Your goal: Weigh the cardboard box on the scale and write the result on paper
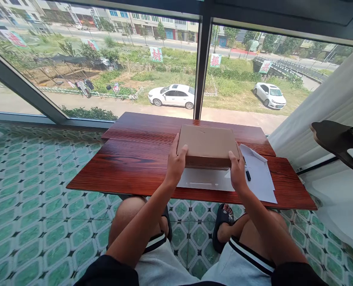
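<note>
Here, in the head view, a person sits on the floor's far side of nothing more than a low red-brown wooden desk (128, 167), knees bare beneath its near edge, and both hands grip a flat brown cardboard box (208, 143). The left hand (176, 163) clasps the box's near left corner, thumb up along its left side and fingers curled against the front edge. The right hand (237, 169) clasps the near right corner the same way, thumb resting on the lid. The two hands are apart, one at each end of the box's front edge, both closed on it. The box sits near the middle of the desk, closed, its front part over a white sheet of paper (204, 180) that lies flat on the wood. Just right of the box lies a white envelope (261, 171), flap open, partly under the box's right end, and a dark pen (248, 174) rests on it beside the right hand. Beyond the desk a large window (105, 59) looks down on two white cars. The floor (30, 206) is green patterned tile. At the right edge, a dark shelf (334, 139) carries small things too cropped to tell.
</note>
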### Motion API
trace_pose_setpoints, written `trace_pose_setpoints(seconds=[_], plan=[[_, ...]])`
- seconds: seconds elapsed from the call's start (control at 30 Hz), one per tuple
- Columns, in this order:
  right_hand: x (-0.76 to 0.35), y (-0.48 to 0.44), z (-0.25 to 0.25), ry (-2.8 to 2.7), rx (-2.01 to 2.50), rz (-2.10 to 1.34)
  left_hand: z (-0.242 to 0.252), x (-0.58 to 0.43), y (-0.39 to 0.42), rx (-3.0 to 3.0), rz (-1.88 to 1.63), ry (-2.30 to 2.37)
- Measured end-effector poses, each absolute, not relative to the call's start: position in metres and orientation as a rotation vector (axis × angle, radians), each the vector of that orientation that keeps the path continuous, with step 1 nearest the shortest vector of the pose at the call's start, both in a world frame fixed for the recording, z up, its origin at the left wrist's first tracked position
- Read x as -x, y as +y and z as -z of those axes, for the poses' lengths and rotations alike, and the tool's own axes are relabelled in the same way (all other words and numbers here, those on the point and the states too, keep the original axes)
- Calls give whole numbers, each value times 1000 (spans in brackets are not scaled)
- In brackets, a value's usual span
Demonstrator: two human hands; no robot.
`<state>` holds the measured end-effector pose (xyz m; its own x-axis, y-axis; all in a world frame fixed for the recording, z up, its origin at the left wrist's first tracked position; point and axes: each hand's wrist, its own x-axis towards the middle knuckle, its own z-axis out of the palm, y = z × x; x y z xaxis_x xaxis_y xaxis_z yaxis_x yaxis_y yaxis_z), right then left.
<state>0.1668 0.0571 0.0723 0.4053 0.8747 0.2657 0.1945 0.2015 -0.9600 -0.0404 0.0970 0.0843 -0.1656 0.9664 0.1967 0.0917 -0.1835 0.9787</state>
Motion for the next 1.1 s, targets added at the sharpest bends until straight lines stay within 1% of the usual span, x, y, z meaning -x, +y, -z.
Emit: trace_pose_setpoints(seconds=[0.4, 0.53, 0.87, 1.1], plan=[[-111, 82, -97, -1187, 1256, -705, -100, 97, 107, -1246, -1645, 1332], [-84, 91, -101, -1199, 1212, -774, -106, 121, 106, -1164, -1720, 1376], [-29, 110, -90, -1265, 1203, -854, -102, 175, 107, -1058, -1831, 1409], [1, 120, -73, -1258, 1163, -937, -97, 200, 105, -1039, -1838, 1552]])
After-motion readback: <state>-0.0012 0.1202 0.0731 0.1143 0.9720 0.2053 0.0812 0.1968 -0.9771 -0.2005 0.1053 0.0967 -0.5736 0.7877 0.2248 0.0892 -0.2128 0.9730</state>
